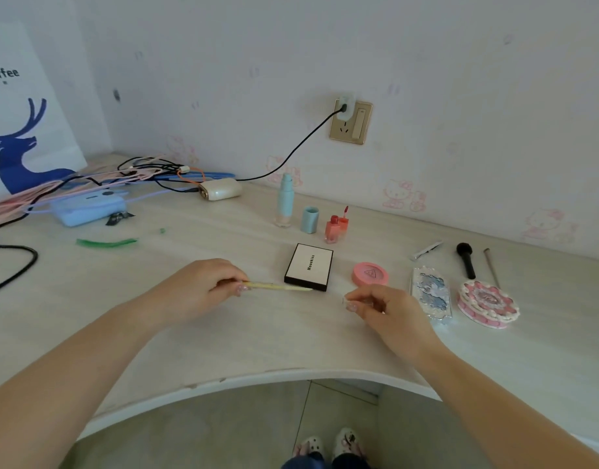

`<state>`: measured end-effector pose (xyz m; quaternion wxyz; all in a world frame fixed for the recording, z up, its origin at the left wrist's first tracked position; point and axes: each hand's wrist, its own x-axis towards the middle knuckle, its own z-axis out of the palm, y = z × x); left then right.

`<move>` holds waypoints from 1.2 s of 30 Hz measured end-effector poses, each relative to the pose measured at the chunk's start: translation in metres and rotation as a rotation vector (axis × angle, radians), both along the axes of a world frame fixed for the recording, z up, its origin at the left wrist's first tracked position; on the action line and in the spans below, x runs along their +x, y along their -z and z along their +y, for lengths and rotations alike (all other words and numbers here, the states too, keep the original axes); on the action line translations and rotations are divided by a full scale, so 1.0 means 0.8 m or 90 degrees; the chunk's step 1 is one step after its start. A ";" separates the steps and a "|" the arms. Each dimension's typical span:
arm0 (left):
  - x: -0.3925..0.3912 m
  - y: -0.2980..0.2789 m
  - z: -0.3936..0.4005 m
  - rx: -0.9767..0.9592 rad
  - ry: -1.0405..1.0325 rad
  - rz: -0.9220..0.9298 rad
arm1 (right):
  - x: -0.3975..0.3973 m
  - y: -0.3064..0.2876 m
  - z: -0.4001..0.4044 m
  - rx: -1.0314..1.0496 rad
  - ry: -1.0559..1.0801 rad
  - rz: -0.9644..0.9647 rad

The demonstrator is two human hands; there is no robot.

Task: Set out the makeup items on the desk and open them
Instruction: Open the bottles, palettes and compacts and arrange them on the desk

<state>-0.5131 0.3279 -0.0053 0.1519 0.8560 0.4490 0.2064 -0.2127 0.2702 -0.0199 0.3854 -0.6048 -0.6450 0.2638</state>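
Head view, looking down on a pale desk (189, 333): the left hand (203, 287) has its fingers curled round one end of a thin yellow pencil (277, 286), whose bare tip points toward 3 o'clock and lies just in front of a closed white palette (309, 267) edged in black. At 3 o'clock from that tip, apart from it, the right hand (389, 314) pinches a small clear cap (354, 301) between thumb and fingertips. At 1 o'clock from the right hand sits a round pink compact (370, 274), lid shut. Further toward 3 o'clock lie a silver-blue palette (431, 292) and a pink cake-shaped compact (487, 304), both closed. At 12 o'clock stand a blue bottle (284, 203), its blue cap (309, 220) beside it, and 1 red lip gloss (332, 229) with its wand leaning against it. A black brush (465, 258) lies near the wall.
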 end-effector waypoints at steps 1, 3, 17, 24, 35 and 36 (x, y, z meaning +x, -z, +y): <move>-0.001 0.002 0.000 -0.003 0.004 0.002 | -0.001 0.005 0.001 -0.005 -0.004 0.003; 0.004 0.008 -0.003 -0.005 0.020 0.003 | -0.007 0.011 0.005 -0.010 -0.008 0.024; 0.032 0.031 0.019 0.069 -0.046 0.022 | -0.032 0.016 0.049 0.007 0.033 -0.102; 0.035 0.038 0.028 0.060 -0.072 0.012 | -0.032 0.022 0.053 -0.011 0.042 -0.139; 0.037 0.038 0.027 0.043 -0.092 0.009 | -0.031 0.023 0.049 0.016 0.052 -0.140; 0.036 0.037 0.026 0.039 -0.092 0.015 | -0.031 0.023 0.048 0.018 0.055 -0.132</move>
